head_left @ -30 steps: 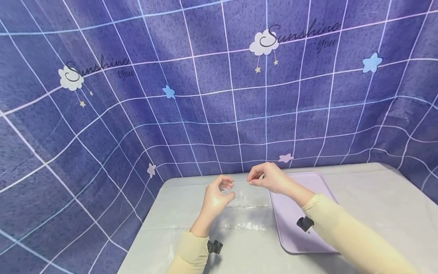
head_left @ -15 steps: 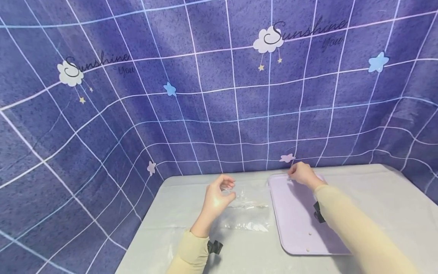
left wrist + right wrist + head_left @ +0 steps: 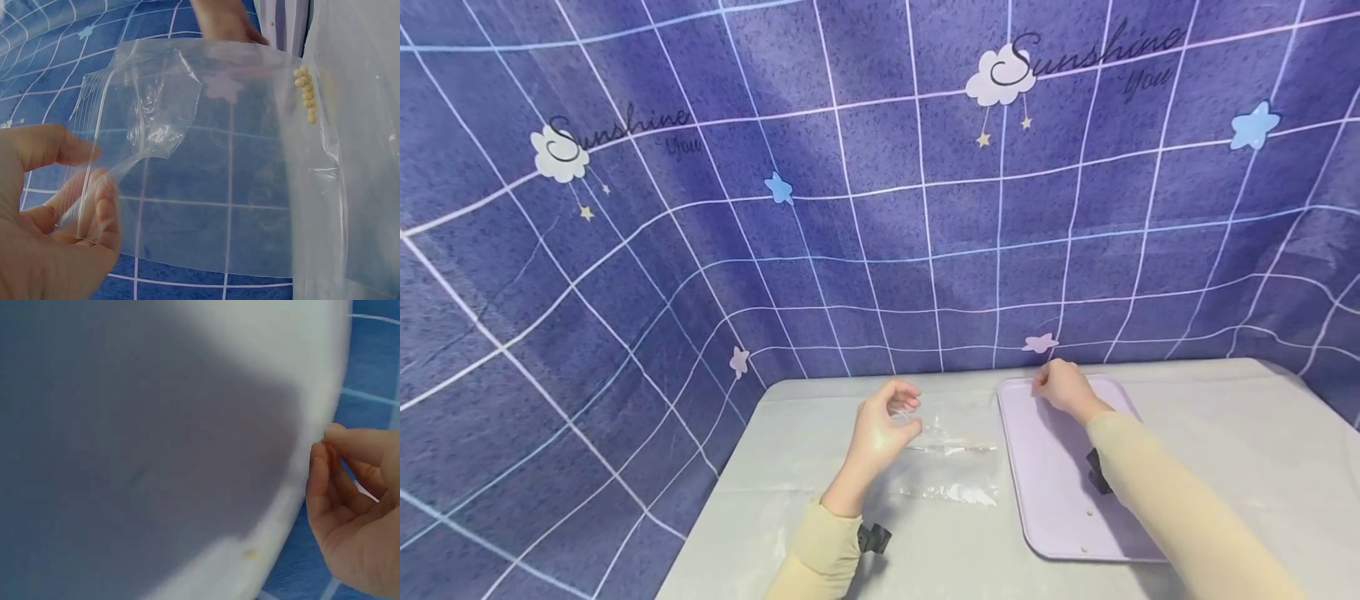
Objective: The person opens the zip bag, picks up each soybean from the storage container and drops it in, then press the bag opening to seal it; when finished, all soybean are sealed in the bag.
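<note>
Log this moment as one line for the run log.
left hand: pinches clear zip bag open | beads: inside bag | right hand: fingers pinched at far rim of lilac tray

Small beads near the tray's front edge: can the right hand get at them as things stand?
Probably yes. The right hand is at the far rim of the lilac tray, and the small beads lie on bare tray surface with nothing over them; the forearm only has to draw back.

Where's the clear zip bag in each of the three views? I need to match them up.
Head view: the clear zip bag lies low and centre, its top pinched by the left hand, left of the lilac tray.
Left wrist view: it fills most of the frame, with small pale beads inside.
Right wrist view: not in it.
Shared landmark: the blue grid backdrop, seen in all three.
</note>
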Demonstrator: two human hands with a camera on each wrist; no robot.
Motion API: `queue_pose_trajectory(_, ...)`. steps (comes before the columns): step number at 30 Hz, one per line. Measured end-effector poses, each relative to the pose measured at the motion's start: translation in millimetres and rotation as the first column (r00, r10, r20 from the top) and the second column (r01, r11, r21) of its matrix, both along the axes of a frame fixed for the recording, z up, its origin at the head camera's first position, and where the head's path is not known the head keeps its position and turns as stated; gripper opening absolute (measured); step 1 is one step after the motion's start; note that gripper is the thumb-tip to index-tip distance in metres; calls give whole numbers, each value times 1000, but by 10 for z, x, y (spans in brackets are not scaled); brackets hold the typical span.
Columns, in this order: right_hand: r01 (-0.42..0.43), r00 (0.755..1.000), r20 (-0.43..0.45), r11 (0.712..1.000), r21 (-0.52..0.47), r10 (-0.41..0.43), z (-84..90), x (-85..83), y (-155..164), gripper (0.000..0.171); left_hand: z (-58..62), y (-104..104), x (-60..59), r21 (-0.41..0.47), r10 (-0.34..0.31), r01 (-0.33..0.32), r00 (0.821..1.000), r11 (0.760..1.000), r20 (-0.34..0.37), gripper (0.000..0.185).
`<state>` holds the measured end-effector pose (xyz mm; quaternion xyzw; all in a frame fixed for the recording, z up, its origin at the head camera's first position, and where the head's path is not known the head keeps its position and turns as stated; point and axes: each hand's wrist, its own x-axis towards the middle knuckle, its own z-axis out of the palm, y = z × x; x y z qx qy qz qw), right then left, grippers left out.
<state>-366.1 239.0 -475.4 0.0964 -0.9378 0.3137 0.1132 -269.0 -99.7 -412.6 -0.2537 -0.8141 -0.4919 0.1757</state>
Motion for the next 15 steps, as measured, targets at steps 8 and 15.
queue_pose_trajectory(8, -381, 919, -211, 889, -255, 333, 848, 568, -723, 8, -22, -39, 2, 12, 3, -3, 1000, 1000, 6, 37)
queue_pose_trajectory(15, -540, 839, -205, 815, -211, 503, 1059, 851, -1094, 10, -41, -28, -2, 14, -4, 4, 1000, 1000, 3, 36)
